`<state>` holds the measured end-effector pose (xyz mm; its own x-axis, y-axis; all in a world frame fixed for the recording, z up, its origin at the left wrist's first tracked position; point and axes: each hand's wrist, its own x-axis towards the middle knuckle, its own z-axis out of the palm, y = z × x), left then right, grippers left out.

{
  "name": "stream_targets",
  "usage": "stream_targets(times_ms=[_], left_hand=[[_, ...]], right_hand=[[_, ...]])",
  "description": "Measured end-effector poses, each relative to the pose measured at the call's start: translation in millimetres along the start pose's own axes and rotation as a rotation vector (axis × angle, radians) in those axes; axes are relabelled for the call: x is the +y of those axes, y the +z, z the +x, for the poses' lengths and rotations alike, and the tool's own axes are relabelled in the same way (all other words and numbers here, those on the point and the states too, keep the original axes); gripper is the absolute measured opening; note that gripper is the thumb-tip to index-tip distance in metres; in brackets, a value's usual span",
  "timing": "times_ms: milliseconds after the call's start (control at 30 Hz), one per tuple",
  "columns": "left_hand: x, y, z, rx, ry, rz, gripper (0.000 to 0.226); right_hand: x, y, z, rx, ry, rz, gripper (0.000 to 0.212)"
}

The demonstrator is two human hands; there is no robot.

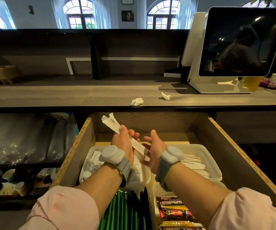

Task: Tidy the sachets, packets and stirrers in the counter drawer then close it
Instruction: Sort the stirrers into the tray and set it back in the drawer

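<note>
Open drawer (230, 146) at frame centre, below tabletop (67, 95). Left hand (123, 142) grasps bundle of white paper-wrapped stirrers (112, 122), tips fanning toward upper left. Right hand (154, 149) loosely cupped around bundle's lower end. White trays (215, 165) beneath hold sachets (92, 163) and stirrers. Dark packets (175, 211) at bottom; print unreadable.

The drawer (84, 138) is raw chipboard with rough, speckled cut edges and a matt brown wood-look face, and the bench (67, 95) above it shows a matt grey wood grain. Inside sit translucent, smooth plastic trays (215, 165), pale wooden stirrers (195, 163), glossy foil packets (175, 211) and shiny green sticks (117, 211). The left hand (124, 141) holds matt white paper-wrapped stirrers (112, 122), crumpled paper tissue (137, 102) lies on the bench, and the screen (243, 42) is glossy black glass in smooth white plastic.
</note>
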<state>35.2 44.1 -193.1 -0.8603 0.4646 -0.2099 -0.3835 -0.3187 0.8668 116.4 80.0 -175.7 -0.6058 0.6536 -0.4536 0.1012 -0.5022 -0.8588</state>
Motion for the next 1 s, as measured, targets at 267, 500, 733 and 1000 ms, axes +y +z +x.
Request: stream_targets(times_ms=[267,500,733,1000], left_hand=[[-10,8,-27,-0.141,-0.172,0.195,0.026],[-17,-1,-26,-0.380,-0.325,0.451,0.016],[-20,2,-36,-0.377,-0.368,0.568,0.026],[-10,7,-44,-0.393,-0.309,0.732,0.021]], right_hand=[[-16,-34,-6,-0.232,-0.479,-1.219,0.038],[-33,-119,30,-0.064,-0.246,-1.766,0.026],[-22,-157,37,-0.110,-0.032,-2.041,0.037],[-36,-136,18,-0.126,-0.145,-1.988,0.039]])
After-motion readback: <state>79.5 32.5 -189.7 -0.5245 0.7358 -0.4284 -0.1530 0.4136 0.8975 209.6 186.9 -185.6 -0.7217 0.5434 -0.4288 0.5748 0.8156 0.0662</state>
